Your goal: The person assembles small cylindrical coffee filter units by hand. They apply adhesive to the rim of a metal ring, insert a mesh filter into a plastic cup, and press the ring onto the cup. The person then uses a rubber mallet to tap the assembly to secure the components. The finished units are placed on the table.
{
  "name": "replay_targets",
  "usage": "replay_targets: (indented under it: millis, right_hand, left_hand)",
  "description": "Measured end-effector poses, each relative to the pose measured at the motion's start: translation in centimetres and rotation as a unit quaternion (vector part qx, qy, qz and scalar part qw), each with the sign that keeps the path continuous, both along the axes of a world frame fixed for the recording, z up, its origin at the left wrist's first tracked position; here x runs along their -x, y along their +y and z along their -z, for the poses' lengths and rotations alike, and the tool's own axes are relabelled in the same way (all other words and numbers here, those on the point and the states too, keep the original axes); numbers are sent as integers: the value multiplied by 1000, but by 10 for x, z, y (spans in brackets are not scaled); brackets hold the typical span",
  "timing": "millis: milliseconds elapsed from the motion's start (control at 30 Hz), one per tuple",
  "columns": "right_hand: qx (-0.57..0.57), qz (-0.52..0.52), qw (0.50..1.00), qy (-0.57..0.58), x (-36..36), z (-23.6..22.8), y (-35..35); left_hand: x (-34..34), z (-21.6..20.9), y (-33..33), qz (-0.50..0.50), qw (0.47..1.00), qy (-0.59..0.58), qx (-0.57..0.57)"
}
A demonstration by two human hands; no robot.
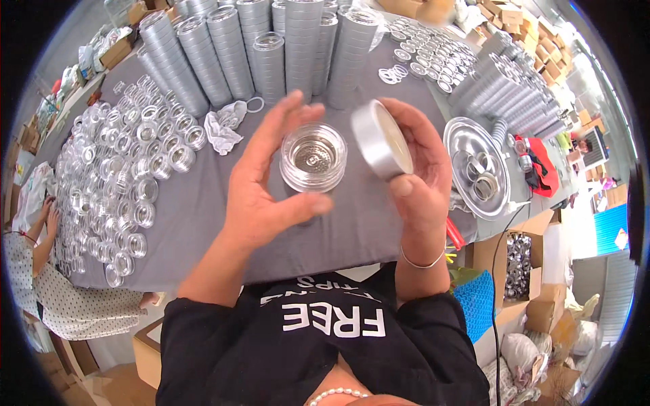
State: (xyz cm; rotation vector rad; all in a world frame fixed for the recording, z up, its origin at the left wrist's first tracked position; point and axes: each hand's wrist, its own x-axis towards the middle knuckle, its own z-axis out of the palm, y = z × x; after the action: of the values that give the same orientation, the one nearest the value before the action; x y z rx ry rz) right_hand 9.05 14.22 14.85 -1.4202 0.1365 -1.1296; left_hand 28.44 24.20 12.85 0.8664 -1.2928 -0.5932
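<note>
A clear round jar (313,159) with a shiny metallic inside sits in the crook of my left hand (261,179). My left thumb curves round its near side and the fingers round its far side; the contact under the jar is hidden. To its right, my right hand (421,166) grips a wide silver lid (380,141) by its edge. The lid is tilted on its side, its pale face toward my palm. Jar and lid are apart, both over the grey tablecloth (325,240).
Tall stacks of silver lids (227,57) line the far side. Many clear jars (125,169) crowd the left, by a co-worker's hands (49,216). Crumpled white paper (225,127) lies beyond my left hand. At right stands a metal tray (504,186) with rings; an open carton (518,264) is below.
</note>
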Motion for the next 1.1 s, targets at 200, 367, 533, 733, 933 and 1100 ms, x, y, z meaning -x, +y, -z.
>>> replay_targets:
  millis: [200, 367, 533, 733, 933, 1100]
  right_hand:
    - [305, 109, 929, 182, -25, -44, -1]
    - [317, 104, 920, 208, -32, -34, 2]
    - [346, 127, 909, 195, -29, -16, -5]
    - [252, 141, 957, -9, -66, 46, -4]
    - [219, 187, 956, -58, -84, 68, 7]
    - [207, 130, 970, 6, -66, 61, 9]
  left_hand:
    - [-7, -10, -1, -4, 997, 56, 47]
    - [-4, -3, -2, 5, 999, 50, 8]
    - [-2, 9, -8, -58, 998, -7, -32]
    - [15, 34, -17, -149, 987, 21, -48]
    - [12, 45, -18, -156, 986, -51, 27]
    - [3, 37, -12, -83, 996, -17, 5]
